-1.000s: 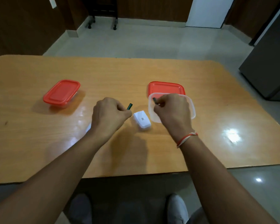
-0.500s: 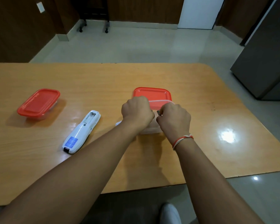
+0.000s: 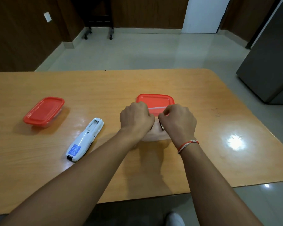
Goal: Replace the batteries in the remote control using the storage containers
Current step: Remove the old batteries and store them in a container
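Observation:
Both my hands hover close together over an open clear container (image 3: pixel 153 137) at the table's middle. My right hand (image 3: pixel 178 121) pinches a dark battery (image 3: pixel 162 126) just above the container. My left hand (image 3: pixel 136 117) is closed, and a dark sliver of a second battery (image 3: pixel 152 126) shows at its fingertips. The container's red lid (image 3: pixel 155 101) lies flat just behind the hands. The white remote (image 3: pixel 85 139) lies face down to the left, its battery compartment uncovered at the far end.
A second clear container with its red lid on (image 3: pixel 44 111) stands at the left of the wooden table (image 3: pixel 219 144). A grey cabinet (image 3: pixel 268 62) stands past the table's right edge. My shoe (image 3: pixel 175 219) shows under the near edge.
Both hands moved together over the open container with their batteries. My view swung left, so the remote came into sight. The small white cover is now hidden behind my left arm.

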